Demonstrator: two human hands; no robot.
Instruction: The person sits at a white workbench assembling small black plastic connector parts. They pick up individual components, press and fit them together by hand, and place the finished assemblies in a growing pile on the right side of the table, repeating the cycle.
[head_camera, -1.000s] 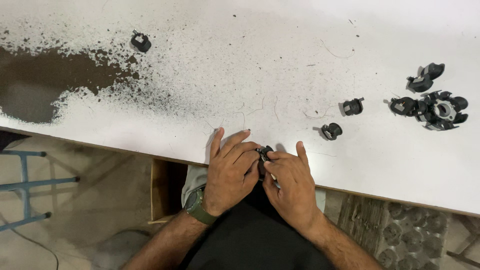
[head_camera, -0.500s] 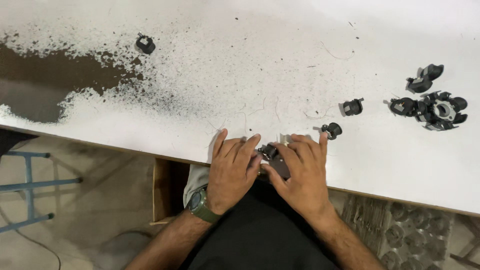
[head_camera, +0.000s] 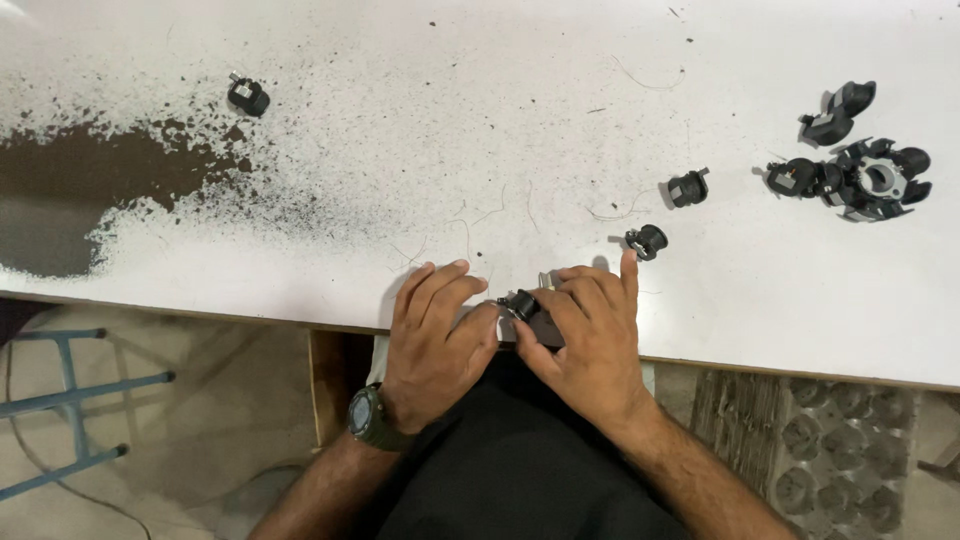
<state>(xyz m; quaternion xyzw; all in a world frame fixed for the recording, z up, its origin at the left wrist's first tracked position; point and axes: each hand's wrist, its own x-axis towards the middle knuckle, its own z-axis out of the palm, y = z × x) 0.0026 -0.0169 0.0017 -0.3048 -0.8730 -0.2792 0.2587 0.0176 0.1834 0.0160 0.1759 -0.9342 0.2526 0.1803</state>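
Both hands rest at the near edge of a white worktable (head_camera: 560, 120). My left hand (head_camera: 435, 330), with a dark green watch on its wrist, lies palm down, its fingertips against a small black plastic part (head_camera: 522, 304). My right hand (head_camera: 590, 335) pinches that same part between thumb and fingers, its index finger stretched toward another small black round part (head_camera: 647, 241). Most of the held part is hidden by my fingers.
A similar black part (head_camera: 689, 188) lies further right, a cluster of black parts (head_camera: 865, 178) at the far right, one more (head_camera: 840, 112) above it. A lone black part (head_camera: 248, 96) sits far left by a worn brown patch (head_camera: 90, 190). A blue stool frame (head_camera: 60, 400) stands below the table.
Both hands have slid forward onto the table from its edge. My right index finger now reaches almost to the nearest black round part.
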